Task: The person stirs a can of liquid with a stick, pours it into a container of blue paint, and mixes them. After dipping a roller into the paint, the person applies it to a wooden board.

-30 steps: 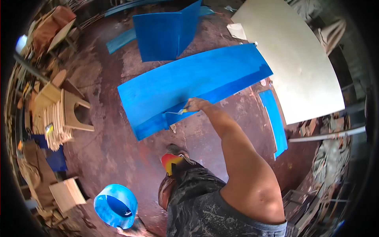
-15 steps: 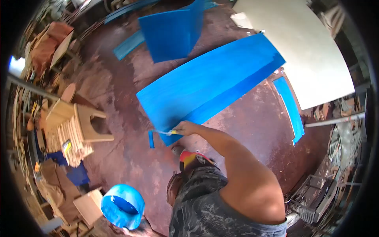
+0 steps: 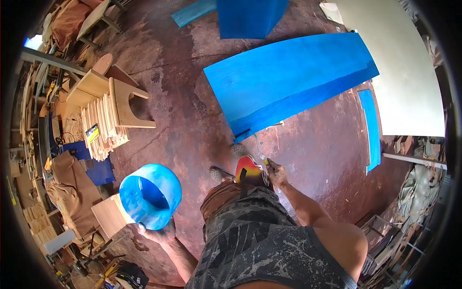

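Observation:
My right hand (image 3: 276,174) is closed around the handle of a paint roller (image 3: 258,140). The roller's blue-covered end lies at the near corner of a long blue board (image 3: 288,77); whether it presses on the face or the edge is hard to tell. A darker blue band runs along the board's near side. On the left, my left hand (image 3: 160,233) grips a round, blue paint-smeared bucket (image 3: 168,192) from below and behind. The bucket tilts so its inside shows; some fingers are hidden by it.
Another blue panel (image 3: 250,19) stands beyond the board. A large white sheet (image 3: 409,72) lies at right, with a narrow blue strip (image 3: 369,127) beside it. Wooden furniture parts (image 3: 122,103) and stacked slats (image 3: 101,123) sit at left. My shoes (image 3: 238,150) are near the board's corner.
My right hand has moved right and closer to my body, bringing the roller to the board's near corner. The bucket in my left hand appears higher. The view has shifted.

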`<action>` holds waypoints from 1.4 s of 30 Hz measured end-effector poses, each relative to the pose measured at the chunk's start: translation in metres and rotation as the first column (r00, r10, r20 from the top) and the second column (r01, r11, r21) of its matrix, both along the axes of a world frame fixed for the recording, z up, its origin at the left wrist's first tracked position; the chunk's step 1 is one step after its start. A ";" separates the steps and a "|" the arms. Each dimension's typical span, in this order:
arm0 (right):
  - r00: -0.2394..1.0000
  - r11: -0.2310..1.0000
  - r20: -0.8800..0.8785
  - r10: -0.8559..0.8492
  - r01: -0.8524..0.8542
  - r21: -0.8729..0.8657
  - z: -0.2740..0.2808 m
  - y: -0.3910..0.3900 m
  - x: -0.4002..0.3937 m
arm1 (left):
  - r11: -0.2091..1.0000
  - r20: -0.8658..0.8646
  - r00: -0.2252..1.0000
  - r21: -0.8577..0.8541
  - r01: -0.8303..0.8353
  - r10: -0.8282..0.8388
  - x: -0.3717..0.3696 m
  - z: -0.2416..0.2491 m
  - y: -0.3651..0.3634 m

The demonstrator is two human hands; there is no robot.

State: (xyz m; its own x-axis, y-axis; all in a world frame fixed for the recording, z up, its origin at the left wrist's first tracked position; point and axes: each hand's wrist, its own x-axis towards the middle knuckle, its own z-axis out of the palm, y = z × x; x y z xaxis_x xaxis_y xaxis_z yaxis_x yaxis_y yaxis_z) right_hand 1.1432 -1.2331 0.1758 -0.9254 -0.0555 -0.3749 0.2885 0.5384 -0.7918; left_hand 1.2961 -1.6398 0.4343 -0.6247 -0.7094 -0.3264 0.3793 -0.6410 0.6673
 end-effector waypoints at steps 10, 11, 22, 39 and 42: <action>0.998 0.962 0.062 0.000 -0.017 0.274 0.019 -0.103 -0.071 | 0.982 0.015 0.984 -0.053 0.180 -0.180 0.016 0.007 -0.078; 0.998 0.955 0.055 0.015 -0.031 0.295 0.013 -0.111 -0.087 | 0.984 0.011 0.986 -0.050 0.168 -0.168 0.017 0.008 -0.083; 0.999 0.911 -0.047 0.018 0.003 0.412 -0.021 -0.206 -0.224 | 0.995 0.014 0.995 0.000 -0.098 0.098 0.010 0.003 -0.111; 0.989 0.957 -0.131 0.073 -0.032 0.289 -0.006 -0.267 -0.358 | 0.997 -0.004 0.998 -0.054 -0.059 0.059 -0.047 0.025 -0.164; 0.997 0.915 -0.050 0.054 -0.030 0.402 -0.004 -0.242 -0.335 | 0.999 0.001 0.999 -0.032 -0.034 0.034 -0.038 0.020 -0.166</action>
